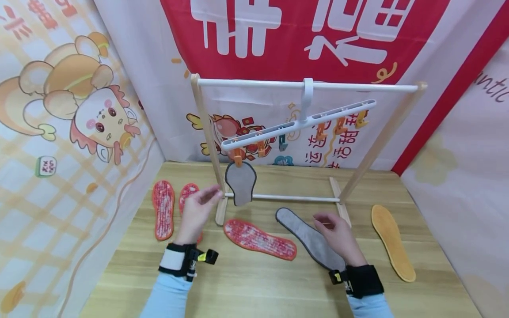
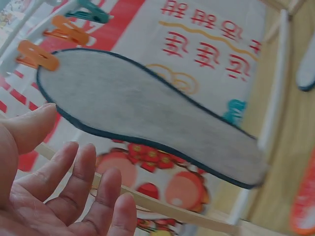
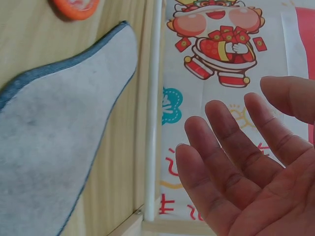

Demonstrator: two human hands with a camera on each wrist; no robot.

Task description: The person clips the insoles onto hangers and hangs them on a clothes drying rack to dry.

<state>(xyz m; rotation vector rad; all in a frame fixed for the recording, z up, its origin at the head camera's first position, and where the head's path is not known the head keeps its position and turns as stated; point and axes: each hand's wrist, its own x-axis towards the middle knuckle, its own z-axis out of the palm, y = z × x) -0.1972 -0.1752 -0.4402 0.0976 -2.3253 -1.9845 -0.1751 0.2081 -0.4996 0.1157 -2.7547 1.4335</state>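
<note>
A grey shoe insole (image 1: 241, 182) with a dark edge hangs from an orange clip (image 1: 237, 158) at the left end of a white hanger (image 1: 274, 131). Just left of it is my left hand (image 1: 195, 216); in the left wrist view, its loosely bent fingers (image 2: 106, 196) hold nothing. My right hand (image 1: 338, 236) hovers over a second grey insole (image 1: 300, 228) lying slantwise on the table, hiding part of it. Relaxed, empty fingers (image 3: 221, 128) show in the right wrist view, apart from that insole (image 3: 64, 128).
The hanger hooks over the top bar (image 1: 254, 83) of a wooden rack and tilts, its left end lower. More clips (image 1: 339, 126) dangle from it. Red patterned insoles (image 1: 163, 210) lie at left and centre; a yellow insole (image 1: 393, 243) lies at right. Printed cloth (image 1: 175, 145) surrounds the table.
</note>
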